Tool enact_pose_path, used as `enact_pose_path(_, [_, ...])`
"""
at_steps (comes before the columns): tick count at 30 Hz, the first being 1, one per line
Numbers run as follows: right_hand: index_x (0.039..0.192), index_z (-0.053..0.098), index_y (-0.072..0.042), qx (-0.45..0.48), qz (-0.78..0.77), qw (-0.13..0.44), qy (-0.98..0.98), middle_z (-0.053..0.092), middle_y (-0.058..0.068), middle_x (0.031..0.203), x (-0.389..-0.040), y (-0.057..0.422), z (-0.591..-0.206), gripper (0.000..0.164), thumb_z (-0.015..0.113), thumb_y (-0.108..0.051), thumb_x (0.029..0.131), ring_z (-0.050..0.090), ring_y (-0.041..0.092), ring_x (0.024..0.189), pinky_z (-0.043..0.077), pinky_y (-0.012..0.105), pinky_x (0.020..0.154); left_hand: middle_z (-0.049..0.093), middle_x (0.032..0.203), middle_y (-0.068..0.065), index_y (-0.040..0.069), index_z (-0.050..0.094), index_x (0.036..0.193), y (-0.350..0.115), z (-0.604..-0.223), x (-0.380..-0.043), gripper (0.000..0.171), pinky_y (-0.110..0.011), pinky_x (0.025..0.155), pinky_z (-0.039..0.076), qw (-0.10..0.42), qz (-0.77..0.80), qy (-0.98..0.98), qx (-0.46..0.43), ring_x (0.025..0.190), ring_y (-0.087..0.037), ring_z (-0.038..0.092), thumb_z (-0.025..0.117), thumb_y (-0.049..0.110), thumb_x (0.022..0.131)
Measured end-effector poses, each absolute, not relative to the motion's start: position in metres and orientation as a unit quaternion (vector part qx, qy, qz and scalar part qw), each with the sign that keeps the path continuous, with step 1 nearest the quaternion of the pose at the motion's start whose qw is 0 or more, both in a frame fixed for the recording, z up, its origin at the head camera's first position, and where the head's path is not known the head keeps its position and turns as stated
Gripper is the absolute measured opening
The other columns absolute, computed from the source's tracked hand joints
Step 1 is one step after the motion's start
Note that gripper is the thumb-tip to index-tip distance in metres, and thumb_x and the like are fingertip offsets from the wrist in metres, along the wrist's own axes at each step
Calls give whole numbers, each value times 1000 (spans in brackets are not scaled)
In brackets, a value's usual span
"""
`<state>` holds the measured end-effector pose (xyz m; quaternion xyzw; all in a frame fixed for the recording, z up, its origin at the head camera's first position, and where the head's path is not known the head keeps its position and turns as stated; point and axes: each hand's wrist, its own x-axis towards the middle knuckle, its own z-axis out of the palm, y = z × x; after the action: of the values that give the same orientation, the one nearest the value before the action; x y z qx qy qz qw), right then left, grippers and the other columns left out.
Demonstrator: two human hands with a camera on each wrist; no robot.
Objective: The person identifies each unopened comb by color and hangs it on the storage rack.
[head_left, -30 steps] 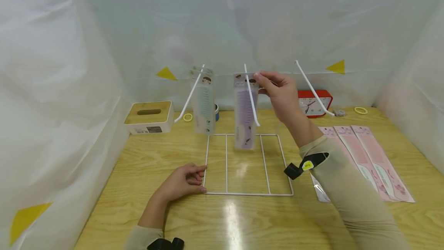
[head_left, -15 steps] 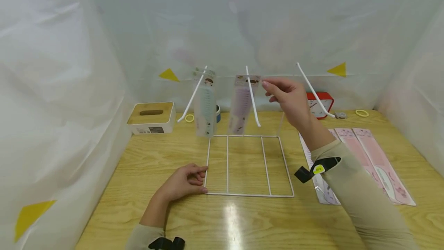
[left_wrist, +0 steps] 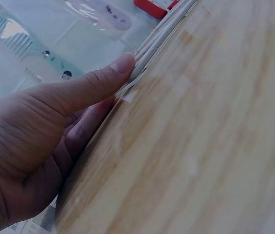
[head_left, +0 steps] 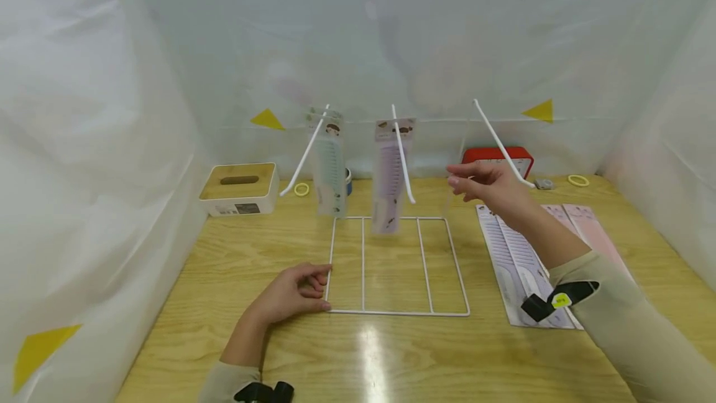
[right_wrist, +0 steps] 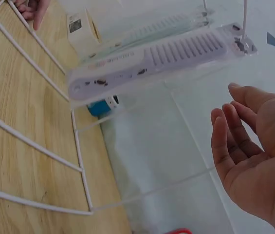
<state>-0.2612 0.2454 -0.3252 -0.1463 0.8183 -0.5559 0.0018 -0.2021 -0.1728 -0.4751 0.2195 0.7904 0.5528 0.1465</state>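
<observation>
Pale sheeting is walling things in behind the rack and out to both its sides, and the wooden table is spreading underneath. The white wire rack is standing mid-table, its three hooks reaching out above its base. Right of the rack, loose purple combs are lying flat in their sleeves, with pink packs sitting beyond them.

And here's the change! The packaged purple comb is now hanging by itself from the rack's middle hook, and the right hand is pulling away, down and out toward the rack's right side. That hanging step is looking finished. The green comb is hanging too, on the rack's left hook.

So, the hands: they're staying well apart. The right is holding nothing, its thumb standing off from its loosely bent fingers. The left hand is keeping its grip on the rack's near left corner, thumb and fingers at the wire, seemingly steadying it.

Now the room: bare wood is opening up in front of the rack, while a narrower strip is running between its right edge and the loose combs. The right hook is carrying no pack, though behind the rack a red clock is sitting low at the back.
</observation>
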Motion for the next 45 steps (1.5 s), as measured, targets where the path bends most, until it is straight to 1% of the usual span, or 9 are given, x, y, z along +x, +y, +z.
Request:
enact_pose_path(8, [127,67,-1,-190,-495,0,848,74,-12,104,-272,278,-361,38,72,-19,94,72,5,87,63,23,71,60,112,-17,-1,54,140,-172,-472,-201,73,-25,90,62,154,550,793,211,97,-16,63,87,10,76])
enact_pose_path(18, [131,66,-8,-141,-417,-5,898,71,15,117,-293,313,-400,46,76,-28,91,68,9,88,61,23,69,60,111,-19,-4,54,139,-173,-472,-202,72,-26,89,62,151,548,794,216,96,-14,63,87,8,76])
enact_pose_path(27, [140,57,-5,-146,-338,12,930,66,20,128,-309,349,-433,54,75,-19,91,57,15,79,51,19,65,60,113,-19,-3,55,139,-172,-472,-202,72,-26,90,62,155,556,788,214,97,-15,63,87,8,76])
enact_pose_path(31, [144,53,-8,-137,-293,28,946,65,19,116,-313,357,-442,62,78,-18,88,48,17,68,44,24,56,60,113,-19,-2,55,139,-173,-473,-202,71,-26,91,62,159,555,790,208,98,-17,63,87,9,76])
enact_pose_path(34, [147,49,-7,-129,-258,40,957,62,22,116,-315,358,-447,68,78,-25,88,51,22,72,47,31,62,60,112,-18,0,56,138,-176,-472,-202,71,-25,91,61,160,550,794,204,100,-20,63,87,9,76])
enact_pose_path(37, [147,47,-4,-122,-237,39,963,57,28,135,-312,359,-450,73,78,-33,87,61,40,98,55,52,86,60,113,-18,0,56,138,-176,-471,-202,70,-25,90,61,162,548,795,204,100,-23,63,88,10,76])
enact_pose_path(40, [145,48,-2,-115,-231,28,966,52,30,141,-310,361,-451,78,79,-41,86,50,50,127,42,68,105,60,113,-18,0,57,138,-173,-471,-202,70,-25,90,62,164,548,794,205,100,-23,64,88,10,76])
enact_pose_path(42, [146,47,-2,-106,-241,25,964,52,29,141,-310,362,-450,81,79,-44,84,52,48,122,45,65,100,60,113,-17,0,57,138,-173,-470,-202,70,-24,89,62,164,548,795,203,99,-22,64,88,10,76])
enact_pose_path(45, [146,48,-4,-90,-270,22,958,55,25,137,-310,361,-450,78,80,-40,84,54,36,102,52,46,82,60,113,-17,0,57,138,-173,-470,-201,70,-25,89,62,163,550,794,202,98,-20,64,88,9,76])
